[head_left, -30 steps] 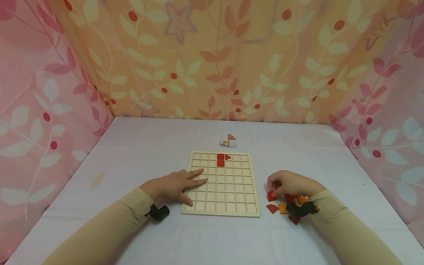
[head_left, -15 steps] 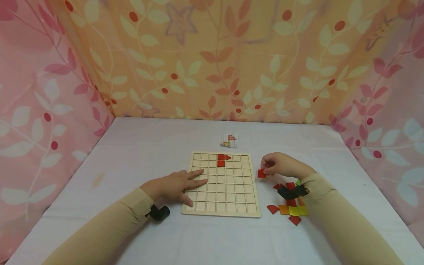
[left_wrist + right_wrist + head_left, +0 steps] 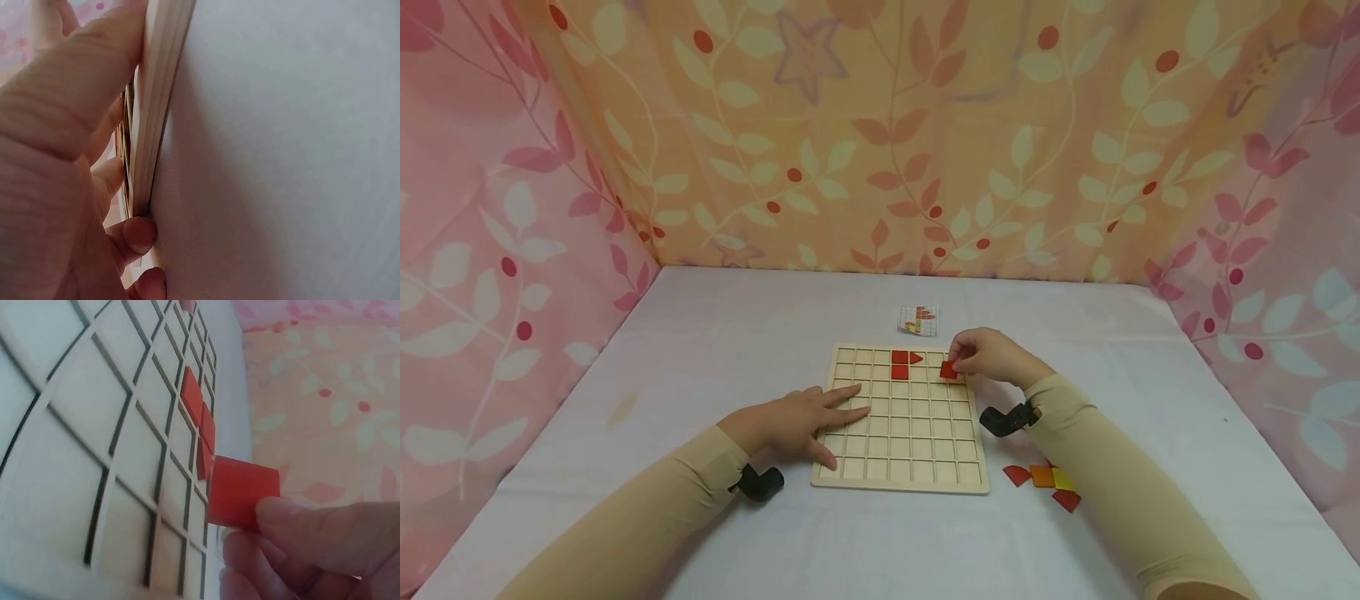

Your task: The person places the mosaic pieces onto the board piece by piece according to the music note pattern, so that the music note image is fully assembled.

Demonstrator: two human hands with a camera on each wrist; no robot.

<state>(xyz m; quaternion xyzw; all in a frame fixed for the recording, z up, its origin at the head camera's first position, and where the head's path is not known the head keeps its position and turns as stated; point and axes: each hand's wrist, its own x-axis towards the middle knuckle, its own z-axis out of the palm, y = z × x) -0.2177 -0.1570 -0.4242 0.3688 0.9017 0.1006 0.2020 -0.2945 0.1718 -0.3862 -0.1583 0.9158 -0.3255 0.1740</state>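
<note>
My right hand (image 3: 992, 357) has a red square (image 3: 949, 369) pinched above the upper right of the wooden board (image 3: 922, 448), left hand (image 3: 793, 421) spread on its left edge. Three red pieces (image 3: 899, 372) in so far; loose tiles (image 3: 1042, 476) by my sleeve (image 3: 1127, 467) probably left.

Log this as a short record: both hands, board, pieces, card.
left hand: spread over the left edge of the grid board
right hand: pinches a red tile over the board's far right part
placed: two red squares in line; pointed red piece right of the farther one
loose pieces: right of board, partly hidden by the right sleeve
card: beyond the board's far edge, coloured design
</note>
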